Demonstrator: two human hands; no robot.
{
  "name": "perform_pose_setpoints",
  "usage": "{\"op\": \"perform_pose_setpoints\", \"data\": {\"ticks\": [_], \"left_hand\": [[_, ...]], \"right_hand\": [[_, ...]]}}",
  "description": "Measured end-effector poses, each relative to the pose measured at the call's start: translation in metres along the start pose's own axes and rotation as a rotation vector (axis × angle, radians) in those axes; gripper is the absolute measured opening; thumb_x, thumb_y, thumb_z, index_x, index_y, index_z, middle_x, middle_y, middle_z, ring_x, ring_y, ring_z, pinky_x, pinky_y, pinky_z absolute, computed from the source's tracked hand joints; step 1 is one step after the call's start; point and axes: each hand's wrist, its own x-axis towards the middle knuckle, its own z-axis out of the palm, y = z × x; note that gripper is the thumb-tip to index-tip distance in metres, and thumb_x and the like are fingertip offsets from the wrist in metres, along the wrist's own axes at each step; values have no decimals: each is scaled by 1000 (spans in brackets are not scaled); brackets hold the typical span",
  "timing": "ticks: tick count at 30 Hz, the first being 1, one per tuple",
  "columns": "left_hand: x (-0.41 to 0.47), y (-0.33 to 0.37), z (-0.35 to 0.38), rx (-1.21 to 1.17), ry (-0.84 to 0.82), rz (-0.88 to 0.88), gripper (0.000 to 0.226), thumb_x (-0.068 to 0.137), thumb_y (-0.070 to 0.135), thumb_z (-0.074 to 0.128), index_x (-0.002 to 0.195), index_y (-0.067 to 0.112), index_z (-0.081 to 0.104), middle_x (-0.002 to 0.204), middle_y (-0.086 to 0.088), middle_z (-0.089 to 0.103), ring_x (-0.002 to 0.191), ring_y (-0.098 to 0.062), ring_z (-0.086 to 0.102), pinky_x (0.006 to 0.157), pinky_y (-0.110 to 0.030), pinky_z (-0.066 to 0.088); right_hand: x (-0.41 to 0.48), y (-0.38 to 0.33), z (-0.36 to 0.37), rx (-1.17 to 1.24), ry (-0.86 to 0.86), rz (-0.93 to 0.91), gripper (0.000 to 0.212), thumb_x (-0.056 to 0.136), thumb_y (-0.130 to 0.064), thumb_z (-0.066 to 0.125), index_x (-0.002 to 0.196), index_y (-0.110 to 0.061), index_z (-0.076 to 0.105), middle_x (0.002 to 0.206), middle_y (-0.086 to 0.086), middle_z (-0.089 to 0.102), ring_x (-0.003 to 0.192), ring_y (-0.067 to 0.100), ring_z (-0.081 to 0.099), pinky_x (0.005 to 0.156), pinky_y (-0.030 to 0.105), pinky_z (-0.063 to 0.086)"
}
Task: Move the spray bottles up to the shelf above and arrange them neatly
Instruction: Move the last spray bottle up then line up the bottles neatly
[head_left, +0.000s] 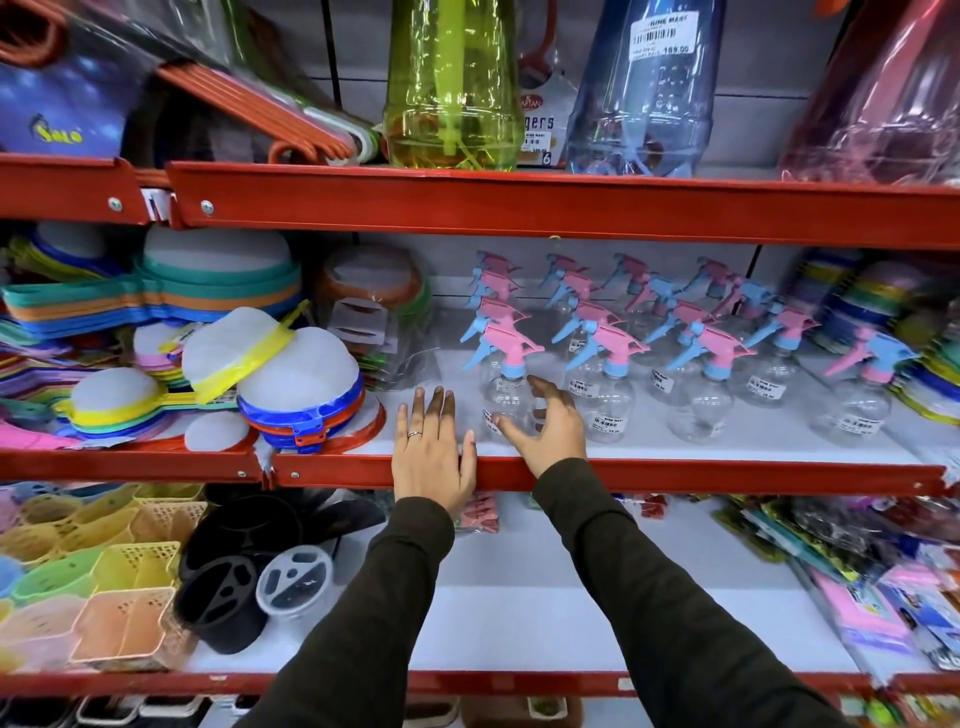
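Head view: spray bottles stand in rows on the middle shelf, clear bodies, pink and blue trigger heads. My right hand is at the front-left bottle, fingers spread apart around its body, thumb by the label; can't tell if I'm touching it. My left hand lies flat, fingers extended, over the red shelf lip just left of that bottle, holding nothing. Shelf above carries big green and blue bottles.
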Motion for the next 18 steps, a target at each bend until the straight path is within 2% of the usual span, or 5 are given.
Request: {"op": "perform_pose_setpoints", "data": {"ticks": [4,6,9,13,18], "left_hand": [[1,2,-3,-54,-51,-32,67,102,47,18,155,9,27,161,-12,33,152,-27,24,126,-42,7],[2,5,-7,-127,-63,-92,61,103,44,22,151,8,36,153,-17,46,143,-31,41,123,-43,23],[9,13,-17,-353,-73,-203,54,105,42,25,137,7,49,135,-19,60,118,-33,61,100,-42,47],[23,26,-24,-640,-176,-191,55,105,46,23,137,12,52,140,-19,56,124,-34,55,105,-38,40],[26,36,-19,-837,-278,-232,57,104,50,23,142,16,48,148,-16,50,132,-32,49,112,-37,34]], "right_hand": [[-1,2,-2,26,-15,16,74,74,-46,79,138,-28,47,137,2,53,123,22,55,102,42,51],[-2,0,-2,8,-16,19,77,73,-51,76,140,-28,45,140,2,52,126,23,53,103,43,50],[-4,-1,-3,44,-14,39,75,80,-54,67,144,-23,43,145,5,51,132,23,50,108,44,45],[-4,-1,-6,152,0,78,55,92,-39,58,141,-14,51,140,8,58,125,23,57,108,43,46],[-7,-2,-9,158,-31,69,49,93,-30,56,139,-13,53,134,8,62,115,22,62,104,36,49]]}}
